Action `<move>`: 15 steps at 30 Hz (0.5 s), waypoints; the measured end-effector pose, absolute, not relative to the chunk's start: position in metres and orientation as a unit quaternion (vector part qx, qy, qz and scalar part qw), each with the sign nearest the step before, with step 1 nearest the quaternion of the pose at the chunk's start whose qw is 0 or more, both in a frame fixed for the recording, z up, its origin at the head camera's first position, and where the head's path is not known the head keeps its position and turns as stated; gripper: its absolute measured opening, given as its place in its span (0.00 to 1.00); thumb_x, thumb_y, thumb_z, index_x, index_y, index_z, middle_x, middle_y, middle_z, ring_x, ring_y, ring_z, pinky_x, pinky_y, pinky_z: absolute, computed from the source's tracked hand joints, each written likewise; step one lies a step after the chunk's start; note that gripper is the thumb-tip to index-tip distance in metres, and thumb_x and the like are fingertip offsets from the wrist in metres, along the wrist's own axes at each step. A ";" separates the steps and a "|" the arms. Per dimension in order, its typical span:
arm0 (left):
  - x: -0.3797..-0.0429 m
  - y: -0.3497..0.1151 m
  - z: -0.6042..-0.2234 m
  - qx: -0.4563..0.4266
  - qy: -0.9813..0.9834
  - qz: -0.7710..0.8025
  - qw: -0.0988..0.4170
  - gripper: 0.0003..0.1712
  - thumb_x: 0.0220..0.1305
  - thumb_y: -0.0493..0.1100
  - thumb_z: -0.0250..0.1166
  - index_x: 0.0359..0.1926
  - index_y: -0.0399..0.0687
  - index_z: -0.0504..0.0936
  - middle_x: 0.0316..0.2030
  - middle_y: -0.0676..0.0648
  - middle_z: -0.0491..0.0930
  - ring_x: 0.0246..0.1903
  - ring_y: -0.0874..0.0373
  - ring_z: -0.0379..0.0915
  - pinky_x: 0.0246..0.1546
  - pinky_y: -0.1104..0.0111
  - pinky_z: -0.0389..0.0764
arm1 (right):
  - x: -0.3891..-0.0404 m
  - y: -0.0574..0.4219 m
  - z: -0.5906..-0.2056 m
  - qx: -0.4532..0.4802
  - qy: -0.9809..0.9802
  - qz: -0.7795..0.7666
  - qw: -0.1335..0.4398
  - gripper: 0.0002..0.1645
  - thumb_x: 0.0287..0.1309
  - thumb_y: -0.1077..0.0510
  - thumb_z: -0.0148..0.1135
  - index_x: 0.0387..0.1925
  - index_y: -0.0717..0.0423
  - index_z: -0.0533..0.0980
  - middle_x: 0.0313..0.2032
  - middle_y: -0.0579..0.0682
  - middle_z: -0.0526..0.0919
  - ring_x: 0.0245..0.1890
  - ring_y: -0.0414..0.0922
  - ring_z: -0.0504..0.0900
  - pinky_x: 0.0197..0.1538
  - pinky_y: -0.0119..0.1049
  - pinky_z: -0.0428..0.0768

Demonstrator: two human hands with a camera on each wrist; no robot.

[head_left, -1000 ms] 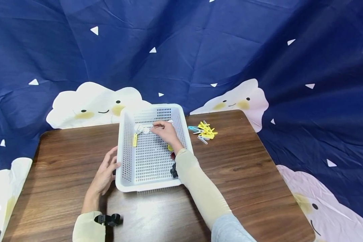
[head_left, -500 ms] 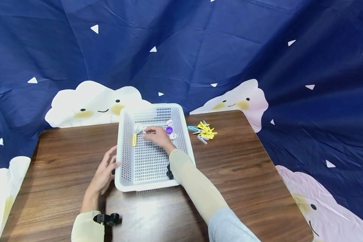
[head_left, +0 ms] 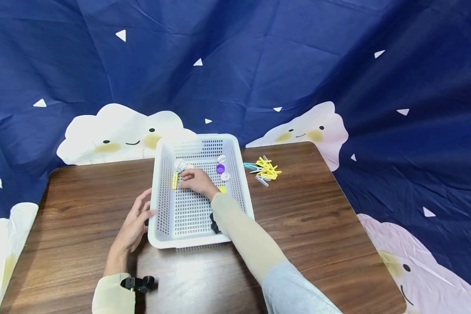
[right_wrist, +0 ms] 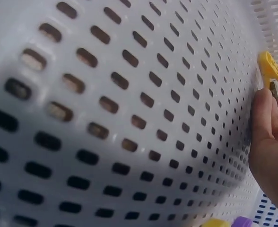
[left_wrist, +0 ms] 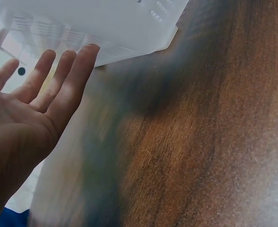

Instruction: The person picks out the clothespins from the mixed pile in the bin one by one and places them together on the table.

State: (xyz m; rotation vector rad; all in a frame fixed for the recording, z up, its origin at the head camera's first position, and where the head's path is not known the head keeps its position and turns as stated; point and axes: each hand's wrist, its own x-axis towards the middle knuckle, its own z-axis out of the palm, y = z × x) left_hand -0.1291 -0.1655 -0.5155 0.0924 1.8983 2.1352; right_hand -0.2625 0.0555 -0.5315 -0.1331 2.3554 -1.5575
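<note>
A white perforated plastic basket (head_left: pixel 241 198) stands on the table. My left hand (head_left: pixel 135 222) rests against its left outer side. The left wrist view shows several fingers of that hand loosely extended and spread, fingertips right at the basket wall. Inside the basket, my right hand (head_left: pixel 198 182) is at a small yellow-handled tool (head_left: pixel 175 180) with a greyish metal part, lying along the left wall. In the right wrist view, thumb and fingers close on this metal part, beside the yellow handle (right_wrist: pixel 270 66). White round caps (head_left: pixel 179 164) lie just beyond the hand.
Along the basket's right side lie more white caps (head_left: pixel 225 176), a purple cap (head_left: pixel 220 168), a yellow piece (head_left: pixel 222 189) and a black object (head_left: pixel 214 223) partly behind the forearm. Yellow, blue and clear clothespins (head_left: pixel 268 168) lie heaped on the wooden table (head_left: pixel 306 218) to the right.
My right hand has moved left and slightly nearer, from the middle of the basket to the yellow-handled tool. The purple and white caps on the right came into view. The left hand stays put.
</note>
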 end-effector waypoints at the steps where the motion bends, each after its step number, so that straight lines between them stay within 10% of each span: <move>1: -0.129 -0.166 -0.516 0.033 0.657 0.740 0.141 0.38 0.75 0.35 0.49 0.80 0.53 0.47 0.71 0.30 0.59 0.54 0.58 0.75 0.44 0.54 0.82 | -0.263 0.054 -0.532 -0.047 0.824 -0.543 0.157 0.22 0.53 0.57 0.77 0.50 0.55 0.84 0.39 0.43 0.84 0.40 0.39 0.80 0.52 0.34 0.75; 15: -0.132 -0.167 -0.520 0.031 0.666 0.731 0.143 0.38 0.74 0.35 0.48 0.80 0.56 0.48 0.70 0.33 0.61 0.55 0.57 0.75 0.45 0.52 0.82 | -0.261 0.036 -0.529 -0.041 0.837 -0.528 0.136 0.19 0.53 0.58 0.77 0.48 0.56 0.86 0.37 0.43 0.87 0.37 0.36 0.81 0.48 0.29 0.76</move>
